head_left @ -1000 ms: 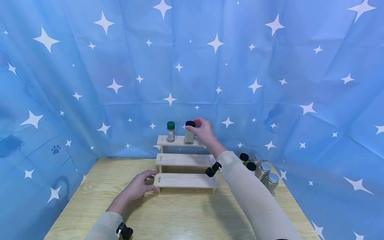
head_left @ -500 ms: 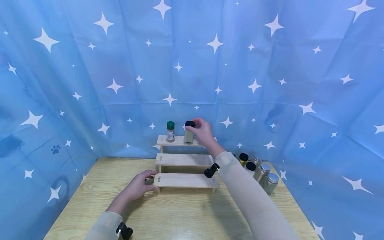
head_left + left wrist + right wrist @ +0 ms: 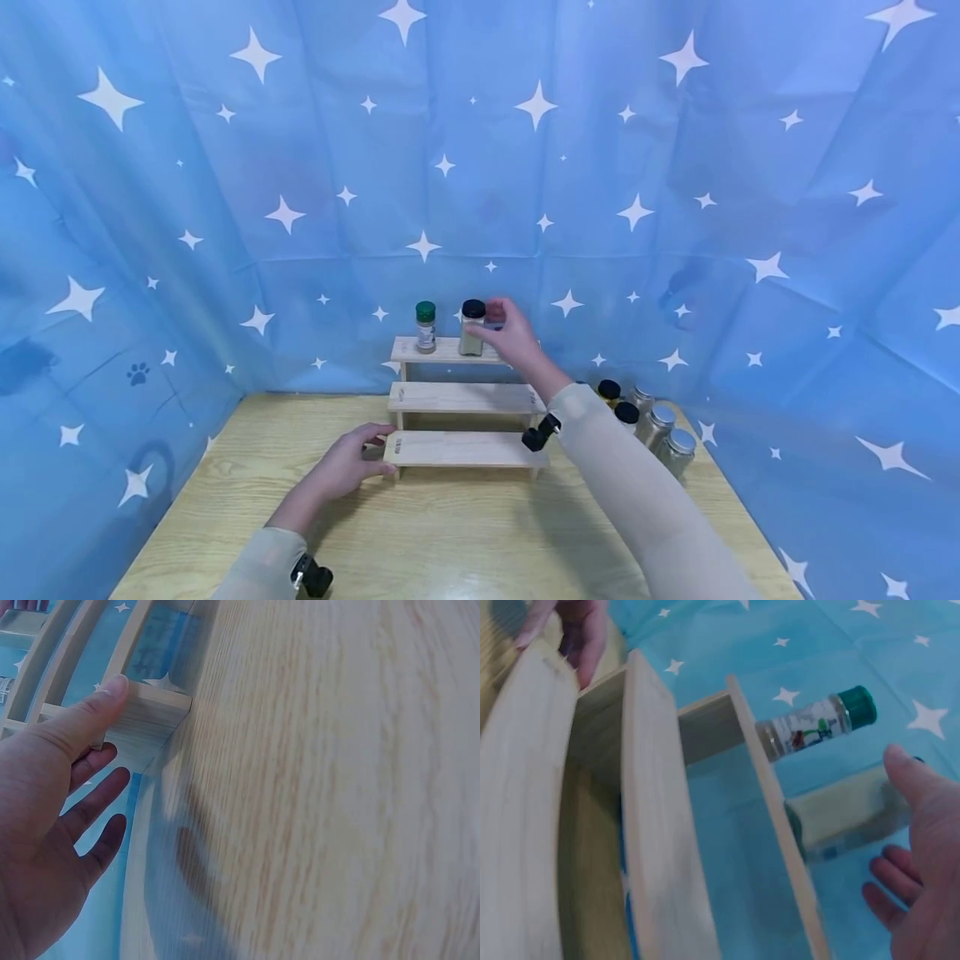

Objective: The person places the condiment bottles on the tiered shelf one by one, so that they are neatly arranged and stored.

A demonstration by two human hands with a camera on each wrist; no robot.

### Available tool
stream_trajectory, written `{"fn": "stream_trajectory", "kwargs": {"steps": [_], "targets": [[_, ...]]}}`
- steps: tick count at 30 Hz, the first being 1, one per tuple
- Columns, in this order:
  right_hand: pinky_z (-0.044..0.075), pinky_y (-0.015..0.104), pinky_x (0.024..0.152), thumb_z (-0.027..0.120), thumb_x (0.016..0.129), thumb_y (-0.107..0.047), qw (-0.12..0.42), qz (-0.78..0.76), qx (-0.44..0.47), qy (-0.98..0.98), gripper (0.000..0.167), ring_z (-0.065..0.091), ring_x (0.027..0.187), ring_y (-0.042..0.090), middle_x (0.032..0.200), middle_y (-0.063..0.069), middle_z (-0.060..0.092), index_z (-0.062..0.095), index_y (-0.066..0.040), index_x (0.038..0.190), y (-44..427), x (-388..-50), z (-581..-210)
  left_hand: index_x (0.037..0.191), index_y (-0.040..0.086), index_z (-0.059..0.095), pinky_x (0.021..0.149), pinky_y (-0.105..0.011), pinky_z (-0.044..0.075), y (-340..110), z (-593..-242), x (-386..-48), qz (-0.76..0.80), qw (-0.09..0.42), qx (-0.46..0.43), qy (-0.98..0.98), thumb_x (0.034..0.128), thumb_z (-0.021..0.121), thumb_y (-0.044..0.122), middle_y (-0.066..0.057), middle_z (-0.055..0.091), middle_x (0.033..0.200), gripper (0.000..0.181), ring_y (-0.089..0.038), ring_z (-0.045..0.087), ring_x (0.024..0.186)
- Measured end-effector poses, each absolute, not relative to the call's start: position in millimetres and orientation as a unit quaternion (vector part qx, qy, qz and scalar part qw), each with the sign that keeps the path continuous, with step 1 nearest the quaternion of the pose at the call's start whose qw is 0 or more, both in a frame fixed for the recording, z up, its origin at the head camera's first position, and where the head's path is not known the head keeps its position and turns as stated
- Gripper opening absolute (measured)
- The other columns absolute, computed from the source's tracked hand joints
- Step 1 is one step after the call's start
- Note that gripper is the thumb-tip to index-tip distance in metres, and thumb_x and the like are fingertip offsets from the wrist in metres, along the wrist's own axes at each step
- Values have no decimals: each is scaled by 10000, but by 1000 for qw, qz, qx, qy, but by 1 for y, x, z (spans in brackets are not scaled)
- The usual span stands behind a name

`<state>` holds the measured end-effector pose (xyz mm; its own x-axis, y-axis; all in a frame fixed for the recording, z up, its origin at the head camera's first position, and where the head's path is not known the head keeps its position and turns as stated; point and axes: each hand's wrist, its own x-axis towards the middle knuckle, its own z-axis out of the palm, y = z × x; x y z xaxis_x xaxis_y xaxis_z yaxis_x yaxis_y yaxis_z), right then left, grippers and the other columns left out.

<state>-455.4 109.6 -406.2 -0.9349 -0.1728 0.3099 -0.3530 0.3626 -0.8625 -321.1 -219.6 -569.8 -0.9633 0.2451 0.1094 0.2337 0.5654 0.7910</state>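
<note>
A three-tier wooden rack [image 3: 465, 448] has its lowest step pinched at the left end by my left hand [image 3: 343, 468]. In the left wrist view the thumb of that hand [image 3: 45, 795] lies on the rack's edge [image 3: 154, 712]. On the top step stand a green-capped shaker [image 3: 426, 335] and, to its right, a black-capped jar [image 3: 472, 338]. My right hand [image 3: 519, 340] is at the jar's right side with its fingers spread. The right wrist view shows the thumb of this hand [image 3: 934, 847] close to the jar [image 3: 847, 814], the other fingers apart from it.
Several jars, with black lids [image 3: 609, 389] and silver lids [image 3: 681, 442], stand on the wooden table [image 3: 450, 533] right of the rack, partly behind my right sleeve [image 3: 645, 500]. A blue star-patterned curtain [image 3: 480, 208] hangs close behind the rack.
My right hand has loosened from the jar's black cap and shifted slightly right and down, uncovering the cap. The jar stands about where it was. My left hand has kept its place.
</note>
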Motion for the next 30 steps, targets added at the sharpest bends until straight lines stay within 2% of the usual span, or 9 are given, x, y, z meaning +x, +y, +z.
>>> {"fn": "stream_trajectory", "kwargs": {"steps": [3, 9, 15, 21, 25, 30], "targets": [[519, 516, 1147, 879, 989, -344, 83, 533, 166, -826, 683, 589, 1346, 357, 1445, 167, 618, 553, -32, 1503, 126, -446, -413, 1540, 154, 648, 1107, -579, 556, -220, -569, -321, 445, 6, 133, 886, 897, 958, 266, -76, 635, 1534, 723, -329, 640, 1330], [503, 587, 1146, 857, 1003, -217, 108, 521, 180, -828, 586, 594, 1316, 413, 1434, 280, 613, 589, 55, 1447, 165, -425, -425, 1556, 149, 637, 1113, -588, 550, -221, -566, -318, 448, 13, 126, 885, 899, 955, 260, -91, 621, 1551, 739, -346, 634, 1341], [495, 604, 1161, 848, 1019, -319, 116, 488, 165, -849, 525, 593, 1334, 420, 1415, 214, 631, 636, -19, 1394, 210, -398, -441, 1548, 121, 638, 1124, -606, 537, -221, -565, -316, 447, 10, 128, 885, 906, 949, 253, -101, 633, 1530, 725, -358, 632, 1337], [509, 616, 1140, 822, 1032, -404, 132, 435, 141, -880, 479, 595, 1337, 393, 1407, 141, 646, 672, -112, 1381, 255, -370, -457, 1554, 146, 636, 1126, -584, 539, -220, -567, -318, 453, 18, 127, 882, 903, 951, 285, -74, 633, 1532, 736, -331, 631, 1341], [510, 661, 1105, 804, 1048, -387, 152, 407, 134, -891, 476, 588, 1319, 423, 1424, 180, 626, 669, -95, 1399, 284, -356, -470, 1556, 146, 633, 1123, -579, 542, -219, -568, -318, 453, 20, 123, 883, 910, 947, 268, -70, 635, 1526, 728, -324, 629, 1343], [509, 703, 1052, 805, 1057, -252, 207, 377, 127, -894, 422, 583, 1294, 489, 1398, 229, 610, 670, -1, 1368, 317, -344, -490, 1551, 135, 635, 1114, -585, 545, -218, -566, -317, 448, 16, 120, 886, 918, 941, 231, -86, 643, 1511, 709, -340, 633, 1335]]}}
